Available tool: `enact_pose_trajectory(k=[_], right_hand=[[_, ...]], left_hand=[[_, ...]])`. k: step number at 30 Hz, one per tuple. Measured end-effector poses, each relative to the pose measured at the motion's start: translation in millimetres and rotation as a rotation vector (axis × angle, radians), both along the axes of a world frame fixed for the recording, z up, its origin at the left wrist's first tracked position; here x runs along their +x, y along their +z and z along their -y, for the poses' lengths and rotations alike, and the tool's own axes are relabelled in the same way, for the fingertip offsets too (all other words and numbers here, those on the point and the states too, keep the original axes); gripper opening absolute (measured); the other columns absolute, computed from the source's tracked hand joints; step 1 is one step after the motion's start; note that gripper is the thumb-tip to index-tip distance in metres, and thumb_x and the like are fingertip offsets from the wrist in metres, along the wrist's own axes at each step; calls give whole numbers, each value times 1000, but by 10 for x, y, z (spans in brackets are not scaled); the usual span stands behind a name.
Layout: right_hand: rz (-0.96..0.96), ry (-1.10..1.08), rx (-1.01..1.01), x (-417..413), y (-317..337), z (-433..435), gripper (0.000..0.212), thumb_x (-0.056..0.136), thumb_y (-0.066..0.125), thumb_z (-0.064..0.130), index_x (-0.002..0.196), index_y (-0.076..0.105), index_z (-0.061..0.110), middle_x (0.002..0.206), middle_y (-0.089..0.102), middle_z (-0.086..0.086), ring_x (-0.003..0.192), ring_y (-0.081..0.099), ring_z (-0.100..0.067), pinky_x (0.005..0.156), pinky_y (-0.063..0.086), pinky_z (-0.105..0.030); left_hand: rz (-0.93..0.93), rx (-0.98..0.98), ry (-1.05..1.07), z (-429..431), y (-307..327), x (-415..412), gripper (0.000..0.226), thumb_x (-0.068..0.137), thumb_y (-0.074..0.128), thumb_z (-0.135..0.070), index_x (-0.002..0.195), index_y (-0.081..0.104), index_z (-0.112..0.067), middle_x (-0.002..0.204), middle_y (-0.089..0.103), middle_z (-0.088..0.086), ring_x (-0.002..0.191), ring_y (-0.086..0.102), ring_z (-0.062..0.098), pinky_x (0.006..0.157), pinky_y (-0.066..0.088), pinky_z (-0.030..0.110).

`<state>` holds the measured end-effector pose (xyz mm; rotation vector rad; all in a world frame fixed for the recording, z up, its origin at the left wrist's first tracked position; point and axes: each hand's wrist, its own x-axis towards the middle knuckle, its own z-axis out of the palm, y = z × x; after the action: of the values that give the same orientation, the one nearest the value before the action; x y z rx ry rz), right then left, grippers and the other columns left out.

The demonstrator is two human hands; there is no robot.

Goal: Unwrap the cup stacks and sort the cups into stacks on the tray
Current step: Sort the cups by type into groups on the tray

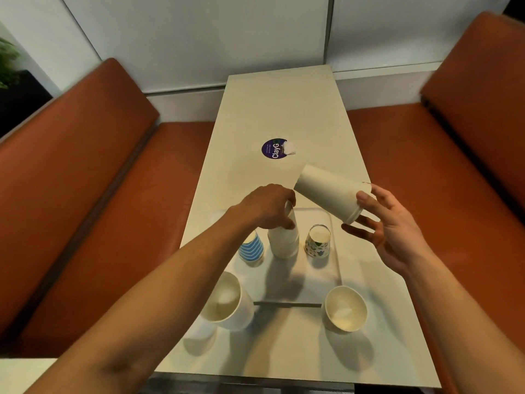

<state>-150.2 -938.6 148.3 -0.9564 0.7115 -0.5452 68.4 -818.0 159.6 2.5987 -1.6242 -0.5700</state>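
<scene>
One stack [284, 243] — one held cup [326, 191], one striped cup [251, 248].

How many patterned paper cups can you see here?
2. A blue-and-white striped paper cup stands on the pale tray left of the plain white cup stack; a cup with small blue-green prints stands right of it. The left forearm may hide more.

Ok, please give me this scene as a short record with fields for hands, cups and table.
left hand: grips top of white cup stack on tray
right hand: holds single white cup, tilted, in air
beside stack: blue striped cup left, patterned cup right
nearest camera: two large white cups, openings up
table: round purple sticker
</scene>
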Motion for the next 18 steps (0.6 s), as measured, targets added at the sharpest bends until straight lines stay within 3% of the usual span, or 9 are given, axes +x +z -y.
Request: enact_pose_trajectory(k=[5, 8, 10, 12, 14, 18], right_hand=[[41, 37, -12, -9, -1, -15, 65, 78, 75, 26, 140, 57, 17, 106, 79, 4, 102, 72, -29, 81, 63, -47], [63, 70, -19, -15, 11, -29, 65, 80, 73, 25, 142, 56, 17, 103, 79, 7, 99, 74, -28, 83, 64, -47], [76, 86, -14, -19, 22, -30, 62, 82, 73, 24, 141, 56, 16, 105, 79, 6, 98, 75, -27, 81, 65, -45], [84, 99, -9, -10, 30, -34, 60, 83, 72, 23, 140, 57, 16, 108, 79, 4, 102, 74, -30, 79, 65, -45], [90, 116, -10, 16, 42, -42, 58, 84, 72, 21, 140, 58, 17, 111, 78, 1, 107, 73, -32, 80, 64, -45], [104, 159, -16, 81, 82, -70, 57, 85, 71, 21, 140, 59, 18, 114, 77, 0, 109, 73, -33, 83, 64, -48]], left_hand=[[-45, 6, 18, -40, -54, 13, 65, 81, 83, -46, 137, 56, -26, 136, 59, 2, 118, 55, 23, 98, 50, 36], [-145, 13, 51, -125, 81, 88, 94, 75, 86, -54, 152, 39, -26, 151, 47, 2, 133, 48, 24, 107, 43, 37], [-265, -25, 91, -205, 239, 141, 113, 70, 87, -58, 159, 25, -28, 160, 36, 0, 143, 40, 22, 116, 37, 39], [-462, -129, 141, -285, 381, 176, 118, 66, 89, -57, 160, 21, -33, 161, 34, -5, 145, 35, 17, 120, 34, 40], [-628, -247, 172, -340, 483, 180, 111, 68, 88, -52, 158, 27, -35, 154, 44, -8, 141, 43, 15, 116, 41, 38], [-830, -418, 224, -380, 606, 134, 65, 84, 83, -22, 142, 53, -23, 125, 66, 4, 110, 69, 25, 93, 60, 33]])
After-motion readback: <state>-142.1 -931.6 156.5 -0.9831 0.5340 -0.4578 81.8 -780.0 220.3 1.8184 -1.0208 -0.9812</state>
